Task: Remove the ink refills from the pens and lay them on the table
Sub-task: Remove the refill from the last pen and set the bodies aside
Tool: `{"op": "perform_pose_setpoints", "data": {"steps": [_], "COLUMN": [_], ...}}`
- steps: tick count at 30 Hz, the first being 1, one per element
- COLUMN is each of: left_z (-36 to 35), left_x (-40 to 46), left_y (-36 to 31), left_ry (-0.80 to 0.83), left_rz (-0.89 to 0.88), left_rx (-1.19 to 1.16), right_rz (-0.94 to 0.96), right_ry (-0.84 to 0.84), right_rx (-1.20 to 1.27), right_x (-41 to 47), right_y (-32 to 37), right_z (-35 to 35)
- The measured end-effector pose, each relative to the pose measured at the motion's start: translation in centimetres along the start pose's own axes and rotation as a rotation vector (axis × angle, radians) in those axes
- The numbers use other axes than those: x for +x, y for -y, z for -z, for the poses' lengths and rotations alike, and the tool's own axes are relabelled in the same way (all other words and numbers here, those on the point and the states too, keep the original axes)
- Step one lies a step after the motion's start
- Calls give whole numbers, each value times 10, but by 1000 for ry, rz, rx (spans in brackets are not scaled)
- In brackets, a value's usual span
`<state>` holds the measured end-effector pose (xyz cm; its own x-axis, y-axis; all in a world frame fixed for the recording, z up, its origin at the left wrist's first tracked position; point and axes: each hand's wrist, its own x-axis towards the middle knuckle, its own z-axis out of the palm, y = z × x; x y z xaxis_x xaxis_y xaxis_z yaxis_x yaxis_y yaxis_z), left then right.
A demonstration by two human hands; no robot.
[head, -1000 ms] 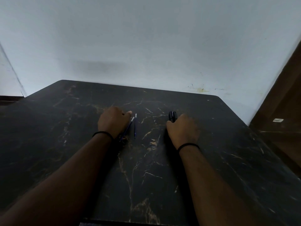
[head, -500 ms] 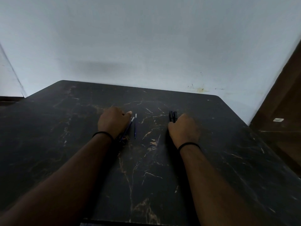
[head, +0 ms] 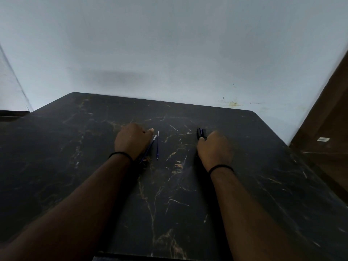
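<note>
Across the dark marble table (head: 188, 204), set against a pale wall (head: 169, 44), I saw both forearms reaching fwd. L hand (head: 131, 142) lay knuckles-up w/ fingers curled under, beside one ink refill (head: 148, 148) slanting along its thumb side; couldn't tell if it gripped it. A 2nd refill (head: 157, 146) lay just beside, apart from the hand. R hand (head: 214, 149) rested on the black pens (head: 201, 133), fingertips touching them; grip unclear. Black bands (head: 120, 154) sat on both wrists.
</note>
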<state>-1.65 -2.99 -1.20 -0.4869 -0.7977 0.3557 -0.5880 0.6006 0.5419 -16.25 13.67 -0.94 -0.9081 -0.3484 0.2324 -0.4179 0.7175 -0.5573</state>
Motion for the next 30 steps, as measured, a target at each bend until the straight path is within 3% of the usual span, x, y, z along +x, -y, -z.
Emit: {"op": "perform_pose_setpoints", "data": {"steps": [30], "left_z": [1], "left_x": [1], "left_y": [-1], "left_ry": [1], "left_rz": [-3], "left_rx": [46], "right_rz": [11], "right_ry": [-35], "right_rx": [18], "right_x": [-6], "right_y": [4], "right_z": [1]}}
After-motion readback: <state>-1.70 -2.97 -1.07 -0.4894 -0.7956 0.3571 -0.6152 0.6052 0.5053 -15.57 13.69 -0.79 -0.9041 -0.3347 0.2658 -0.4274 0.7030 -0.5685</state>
